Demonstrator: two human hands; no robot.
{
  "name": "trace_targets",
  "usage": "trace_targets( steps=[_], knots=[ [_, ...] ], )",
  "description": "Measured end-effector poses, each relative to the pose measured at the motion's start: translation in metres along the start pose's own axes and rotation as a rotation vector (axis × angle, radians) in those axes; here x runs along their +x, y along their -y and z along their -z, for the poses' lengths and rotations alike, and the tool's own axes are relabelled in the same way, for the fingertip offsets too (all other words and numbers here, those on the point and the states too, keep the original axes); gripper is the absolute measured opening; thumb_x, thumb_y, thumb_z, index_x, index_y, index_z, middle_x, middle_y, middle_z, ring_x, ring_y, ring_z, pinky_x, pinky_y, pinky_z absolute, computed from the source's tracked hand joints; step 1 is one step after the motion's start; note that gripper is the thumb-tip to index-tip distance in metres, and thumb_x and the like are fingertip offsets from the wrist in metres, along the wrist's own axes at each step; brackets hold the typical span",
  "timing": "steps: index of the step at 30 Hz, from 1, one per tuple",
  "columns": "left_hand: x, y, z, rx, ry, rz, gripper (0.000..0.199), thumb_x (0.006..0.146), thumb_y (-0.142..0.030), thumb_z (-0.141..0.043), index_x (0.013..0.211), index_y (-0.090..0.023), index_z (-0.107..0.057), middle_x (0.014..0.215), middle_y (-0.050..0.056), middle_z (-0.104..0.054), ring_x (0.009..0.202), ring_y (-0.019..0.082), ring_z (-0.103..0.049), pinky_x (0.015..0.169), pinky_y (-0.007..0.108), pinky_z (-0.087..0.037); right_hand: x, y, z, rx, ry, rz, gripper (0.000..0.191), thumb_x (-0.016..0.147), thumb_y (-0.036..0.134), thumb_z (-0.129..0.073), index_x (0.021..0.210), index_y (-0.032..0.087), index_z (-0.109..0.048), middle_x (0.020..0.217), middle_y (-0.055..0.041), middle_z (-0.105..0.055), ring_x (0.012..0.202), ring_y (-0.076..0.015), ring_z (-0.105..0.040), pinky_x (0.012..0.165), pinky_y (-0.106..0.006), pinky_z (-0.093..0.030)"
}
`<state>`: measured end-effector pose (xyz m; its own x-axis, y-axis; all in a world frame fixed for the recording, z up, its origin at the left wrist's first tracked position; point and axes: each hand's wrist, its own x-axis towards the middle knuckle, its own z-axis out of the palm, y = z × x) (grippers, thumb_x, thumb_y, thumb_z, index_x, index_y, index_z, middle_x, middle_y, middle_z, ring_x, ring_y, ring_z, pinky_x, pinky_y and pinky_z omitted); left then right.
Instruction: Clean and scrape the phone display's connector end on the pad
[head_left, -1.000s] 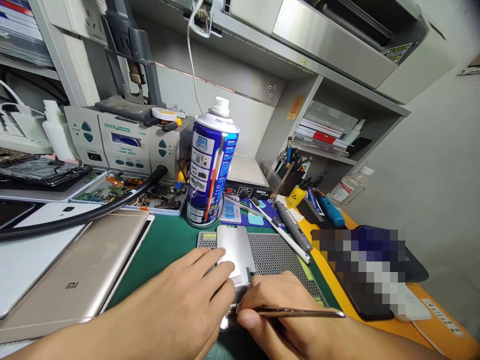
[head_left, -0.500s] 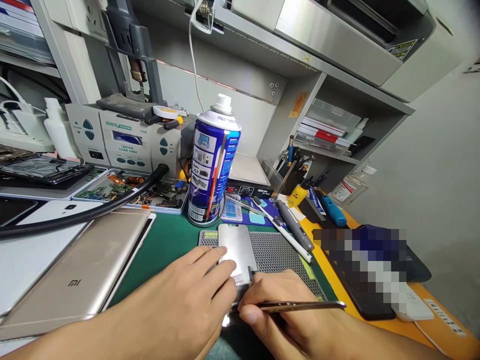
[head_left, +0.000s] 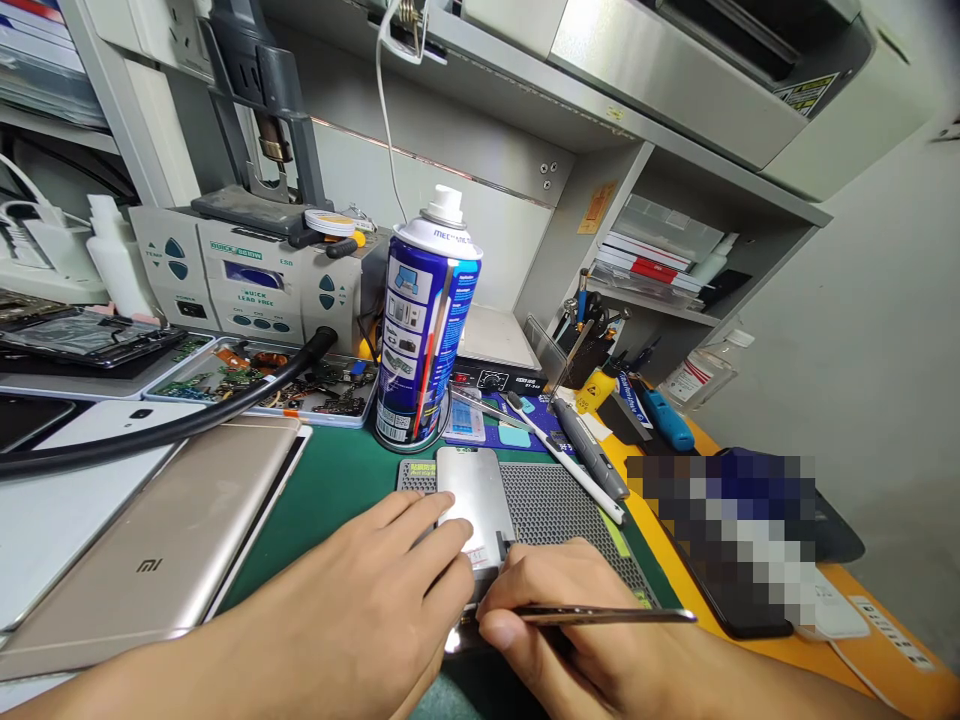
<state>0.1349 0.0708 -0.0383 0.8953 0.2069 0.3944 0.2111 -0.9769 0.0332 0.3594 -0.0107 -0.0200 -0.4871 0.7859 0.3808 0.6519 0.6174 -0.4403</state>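
A silver phone-sized metal plate (head_left: 474,490) lies on a grey perforated mat (head_left: 551,500), with a white label and a small black part near its lower end. My left hand (head_left: 390,590) rests over the plate's left edge, its fingers bent against the surface; its thumb is hidden. Beside it on the right, my right hand (head_left: 570,620) pinches thin metal tweezers (head_left: 615,615), whose rear end points right. Their tips are hidden behind the fingers at the plate's lower end.
A blue spray can (head_left: 427,330) stands behind the mat. To the left lie a gold phone (head_left: 161,545) and a tray of circuit parts (head_left: 360,410). A white brush (head_left: 570,465) and a grey pen-like tool (head_left: 589,450) cross the mat's right side. A black cable (head_left: 217,415) arches at left.
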Motion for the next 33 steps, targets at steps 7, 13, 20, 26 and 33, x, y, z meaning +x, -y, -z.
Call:
trace_targets(
  steps=[7,13,20,26,33],
  knots=[
    [0.0029,0.0013,-0.0013,0.002,0.025,-0.015,0.035,0.107,-0.022,-0.040,0.116,-0.015,-0.073,0.118,0.013,-0.073,0.113,0.033,-0.064,0.101,0.053,-0.053,0.0002,0.0007,0.0025,0.001,0.023,-0.004,0.018,0.109,0.019,-0.052,0.093,0.021,-0.059,0.080,-0.0018,-0.070,0.066,-0.0144,-0.061,0.066,-0.026,-0.049],
    [0.0006,0.0021,0.0006,0.040,0.053,-0.079,0.034,0.105,-0.020,-0.040,0.111,-0.016,-0.074,0.120,0.012,-0.074,0.113,0.035,-0.064,0.096,0.055,-0.056,-0.0007,-0.0004,0.0013,-0.006,0.019,0.003,0.015,0.107,0.017,-0.051,0.095,0.020,-0.060,0.081,-0.0004,-0.068,0.067,-0.0135,-0.059,0.068,-0.025,-0.048],
    [0.0006,0.0033,0.0018,0.045,0.085,-0.080,0.029,0.101,-0.018,-0.044,0.104,-0.016,-0.073,0.126,0.016,-0.072,0.115,0.039,-0.064,0.087,0.057,-0.059,0.0018,0.0007,0.0000,0.008,0.041,0.042,0.015,0.107,0.014,-0.049,0.097,0.019,-0.058,0.083,-0.0012,-0.067,0.069,-0.0141,-0.056,0.067,-0.027,-0.044],
    [-0.0009,0.0053,0.0046,0.025,0.123,-0.091,0.028,0.100,-0.017,-0.045,0.107,-0.015,-0.072,0.128,0.017,-0.070,0.119,0.041,-0.063,0.087,0.059,-0.060,0.0013,0.0002,0.0013,0.013,0.048,0.041,0.014,0.108,0.014,-0.049,0.099,0.019,-0.058,0.083,-0.0010,-0.067,0.070,-0.0140,-0.056,0.068,-0.027,-0.044],
    [-0.0011,0.0067,0.0027,0.044,0.113,-0.109,0.028,0.100,-0.018,-0.045,0.108,-0.015,-0.071,0.128,0.017,-0.070,0.121,0.042,-0.062,0.087,0.060,-0.060,0.0015,-0.0019,-0.0001,0.024,0.039,0.043,0.014,0.109,0.015,-0.050,0.098,0.019,-0.058,0.083,-0.0007,-0.066,0.069,-0.0138,-0.055,0.067,-0.027,-0.044]
  ],
)
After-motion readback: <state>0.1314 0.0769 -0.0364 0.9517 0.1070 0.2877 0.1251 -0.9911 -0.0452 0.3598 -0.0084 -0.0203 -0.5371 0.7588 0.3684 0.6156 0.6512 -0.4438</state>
